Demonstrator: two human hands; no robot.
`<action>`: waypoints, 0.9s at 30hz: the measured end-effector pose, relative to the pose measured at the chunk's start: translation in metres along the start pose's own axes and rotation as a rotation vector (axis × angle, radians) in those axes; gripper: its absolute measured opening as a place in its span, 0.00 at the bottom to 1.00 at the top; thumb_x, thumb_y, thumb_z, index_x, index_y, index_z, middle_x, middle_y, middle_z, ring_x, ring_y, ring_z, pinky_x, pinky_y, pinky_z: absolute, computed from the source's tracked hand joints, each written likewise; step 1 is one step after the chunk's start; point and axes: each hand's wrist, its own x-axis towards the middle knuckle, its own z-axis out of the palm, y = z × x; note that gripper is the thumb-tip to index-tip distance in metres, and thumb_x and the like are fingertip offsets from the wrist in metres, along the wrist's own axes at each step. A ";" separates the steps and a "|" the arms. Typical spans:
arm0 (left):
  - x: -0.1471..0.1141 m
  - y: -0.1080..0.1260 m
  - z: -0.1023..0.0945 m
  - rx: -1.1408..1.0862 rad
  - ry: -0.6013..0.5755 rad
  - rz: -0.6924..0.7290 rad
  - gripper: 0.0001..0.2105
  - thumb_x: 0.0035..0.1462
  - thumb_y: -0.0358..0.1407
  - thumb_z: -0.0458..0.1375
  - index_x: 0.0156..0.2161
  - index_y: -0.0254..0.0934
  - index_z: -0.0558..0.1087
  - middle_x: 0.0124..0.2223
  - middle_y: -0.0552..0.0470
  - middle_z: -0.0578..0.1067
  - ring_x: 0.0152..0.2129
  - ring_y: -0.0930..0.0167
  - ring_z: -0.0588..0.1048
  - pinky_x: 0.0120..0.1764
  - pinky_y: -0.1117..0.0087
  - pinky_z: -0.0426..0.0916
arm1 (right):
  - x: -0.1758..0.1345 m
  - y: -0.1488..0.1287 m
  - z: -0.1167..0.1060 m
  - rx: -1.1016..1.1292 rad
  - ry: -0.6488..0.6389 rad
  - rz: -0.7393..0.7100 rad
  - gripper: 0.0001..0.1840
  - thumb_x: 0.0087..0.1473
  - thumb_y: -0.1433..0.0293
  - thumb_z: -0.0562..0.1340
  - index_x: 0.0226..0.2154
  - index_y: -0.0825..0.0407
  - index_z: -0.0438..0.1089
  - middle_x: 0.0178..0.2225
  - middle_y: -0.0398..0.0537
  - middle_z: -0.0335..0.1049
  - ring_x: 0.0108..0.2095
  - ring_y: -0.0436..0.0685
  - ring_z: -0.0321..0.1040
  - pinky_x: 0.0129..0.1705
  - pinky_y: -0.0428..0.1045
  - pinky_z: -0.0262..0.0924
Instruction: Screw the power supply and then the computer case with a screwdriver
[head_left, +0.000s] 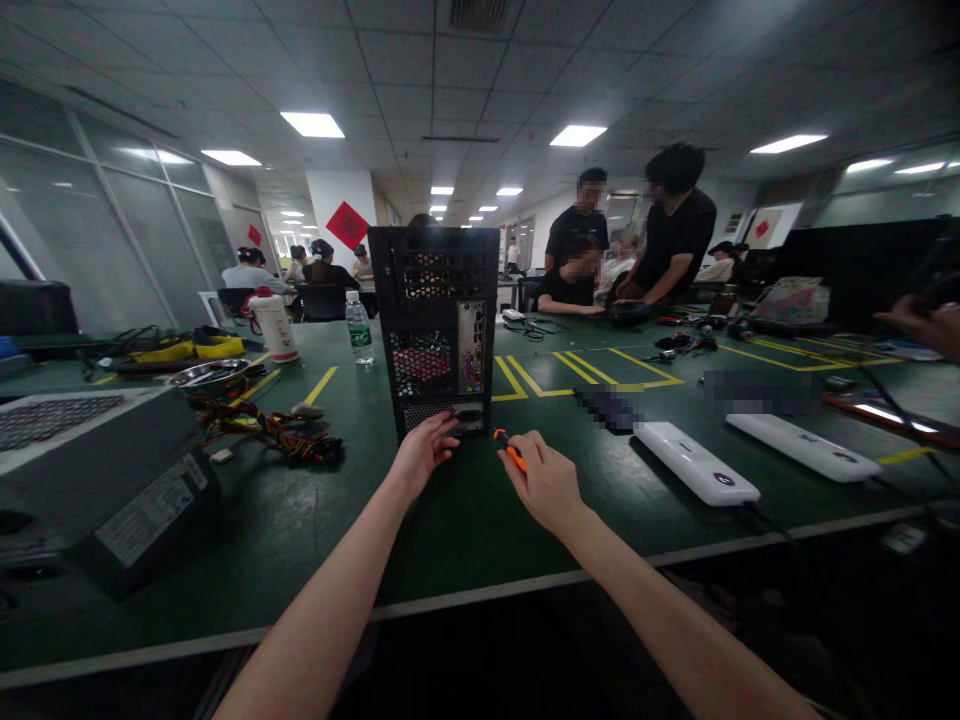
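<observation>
A black computer case (439, 290) stands upright on the green table with its rear panel facing me. Low on that panel, my left hand (426, 455) rests its fingertips near the power supply's socket; its fingers are extended, and I see nothing held in them. To the right of the case's lower corner, my right hand (546, 478) is closed around an orange and black screwdriver (514, 457). The screwdriver points up and left toward the lower right edge of the case. Whether its tip touches a screw is too small to tell.
At the left lies a grey power supply unit (112, 480), with bundled cables (292, 435) beside it. A water bottle (359, 330) and a white flask (271, 325) stand behind. White power banks (694, 463) lie to the right. Several people are farther back.
</observation>
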 end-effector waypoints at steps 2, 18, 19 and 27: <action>0.000 0.000 0.000 0.007 0.008 -0.001 0.17 0.51 0.34 0.52 0.47 0.33 0.64 0.51 0.41 0.66 0.24 0.77 0.71 0.24 0.77 0.65 | 0.000 0.002 -0.002 -0.037 -0.004 0.079 0.10 0.56 0.64 0.50 0.34 0.54 0.61 0.29 0.46 0.64 0.23 0.49 0.61 0.24 0.44 0.53; 0.000 0.000 -0.001 0.010 -0.010 0.027 0.16 0.50 0.35 0.52 0.46 0.33 0.64 0.50 0.41 0.67 0.25 0.77 0.72 0.25 0.77 0.65 | 0.001 -0.003 -0.001 0.050 -0.075 -0.105 0.08 0.50 0.73 0.51 0.36 0.54 0.60 0.33 0.50 0.63 0.33 0.54 0.62 0.34 0.48 0.58; 0.000 0.000 0.000 0.011 -0.006 0.027 0.16 0.50 0.35 0.52 0.46 0.33 0.64 0.50 0.41 0.67 0.25 0.77 0.72 0.25 0.77 0.65 | 0.001 -0.003 -0.002 0.051 -0.073 -0.099 0.07 0.50 0.72 0.52 0.35 0.54 0.60 0.33 0.50 0.63 0.33 0.54 0.62 0.34 0.48 0.58; 0.000 0.002 0.000 0.011 0.017 0.005 0.16 0.51 0.34 0.52 0.46 0.33 0.64 0.50 0.41 0.67 0.24 0.77 0.72 0.24 0.77 0.65 | -0.001 -0.004 0.000 0.117 -0.053 -0.075 0.08 0.52 0.72 0.51 0.36 0.54 0.59 0.38 0.51 0.61 0.31 0.51 0.62 0.30 0.46 0.60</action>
